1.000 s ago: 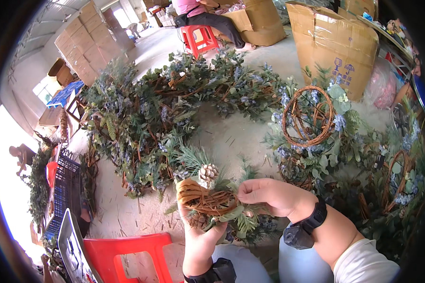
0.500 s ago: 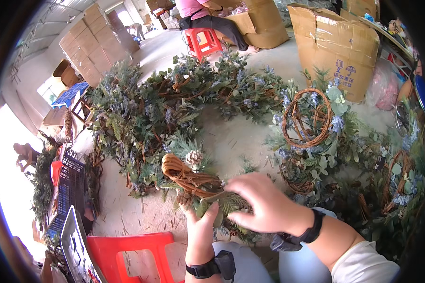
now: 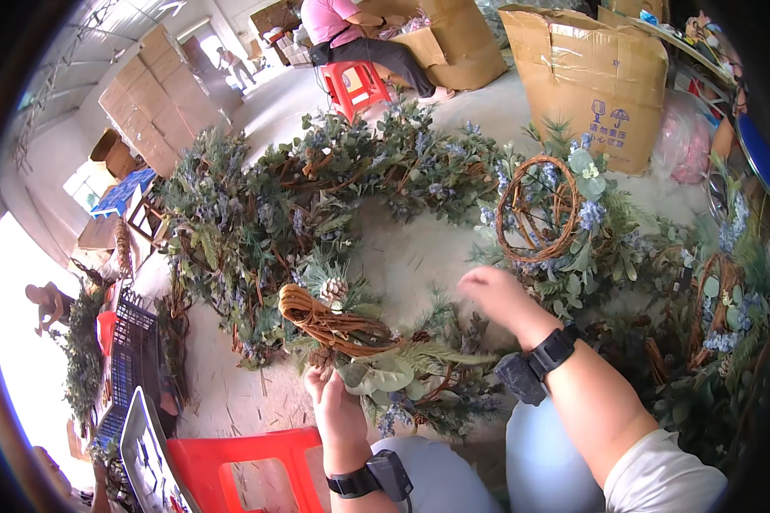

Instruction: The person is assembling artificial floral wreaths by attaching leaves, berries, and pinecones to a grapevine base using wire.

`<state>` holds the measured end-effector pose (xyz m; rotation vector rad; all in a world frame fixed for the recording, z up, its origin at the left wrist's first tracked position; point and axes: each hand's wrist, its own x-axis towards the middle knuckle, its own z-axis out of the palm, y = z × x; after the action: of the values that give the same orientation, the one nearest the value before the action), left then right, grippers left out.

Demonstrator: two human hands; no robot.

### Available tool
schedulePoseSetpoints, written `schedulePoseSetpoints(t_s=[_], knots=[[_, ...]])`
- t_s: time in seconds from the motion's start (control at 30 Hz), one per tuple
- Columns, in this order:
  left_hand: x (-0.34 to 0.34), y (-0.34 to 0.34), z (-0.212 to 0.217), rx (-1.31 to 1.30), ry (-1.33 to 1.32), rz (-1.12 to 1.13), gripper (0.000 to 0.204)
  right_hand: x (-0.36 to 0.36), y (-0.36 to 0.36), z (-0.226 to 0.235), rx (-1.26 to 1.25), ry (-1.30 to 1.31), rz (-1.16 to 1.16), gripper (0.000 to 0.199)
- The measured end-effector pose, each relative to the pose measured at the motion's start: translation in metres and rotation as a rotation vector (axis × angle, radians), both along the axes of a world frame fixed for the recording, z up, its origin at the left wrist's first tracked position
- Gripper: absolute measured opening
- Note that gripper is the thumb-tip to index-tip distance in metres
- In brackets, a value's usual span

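Note:
My left hand (image 3: 334,409) is closed at the lower left of a wreath, beside a pine cone (image 3: 321,357). The wreath has a bundle of brown vine twigs (image 3: 338,327), broad green leaves (image 3: 385,374) and blue berry sprigs (image 3: 393,419). A white-tipped pine cone (image 3: 334,291) shows just beyond the bundle. My right hand (image 3: 506,299) is up and to the right, apart from the wreath. Its fingers are bent and pressed together; whether anything thin is between them cannot be made out.
A large heap of leafy wreaths (image 3: 257,231) curves across the floor ahead. More wreaths, one with a round twig ring (image 3: 539,209), lie at right. A red plastic stool (image 3: 291,462) and a tray (image 3: 150,462) are at lower left. A seated person (image 3: 342,38) and cartons (image 3: 590,85) are beyond.
My right hand has moved from beside the twig bundle up and to the right, and its fingers have closed. My left hand has shifted slightly left and stays on the wreath.

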<state>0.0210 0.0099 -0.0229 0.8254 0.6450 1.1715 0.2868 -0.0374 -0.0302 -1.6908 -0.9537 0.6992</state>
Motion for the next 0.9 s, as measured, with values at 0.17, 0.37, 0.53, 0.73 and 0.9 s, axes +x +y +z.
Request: schedulePoseSetpoints(t_s=[0.17, 0.37, 0.53, 0.73, 0.9], knots=[[0.007, -0.013, 0.01, 0.003, 0.419, -0.121, 0.034, -0.031, 0.009, -0.03, -0.056, -0.269, 0.474, 0.03], [0.001, -0.022, 0.0, -0.023, 0.053, 0.035, 0.033, -0.043, -0.004, 0.013, 0.134, -0.191, 0.529, 0.033], [-0.034, -0.025, -0.021, 0.107, -0.199, -0.299, 0.04, -0.035, -0.016, 0.035, 0.351, -0.36, 0.451, 0.026], [-0.054, -0.021, -0.029, 0.121, -0.042, -0.248, 0.039, -0.058, -0.02, 0.033, 0.334, -0.352, 0.868, 0.033], [-0.057, -0.018, -0.026, 0.134, 0.244, -0.04, 0.034, -0.067, -0.021, 0.026, 0.312, -0.398, 0.859, 0.032]])
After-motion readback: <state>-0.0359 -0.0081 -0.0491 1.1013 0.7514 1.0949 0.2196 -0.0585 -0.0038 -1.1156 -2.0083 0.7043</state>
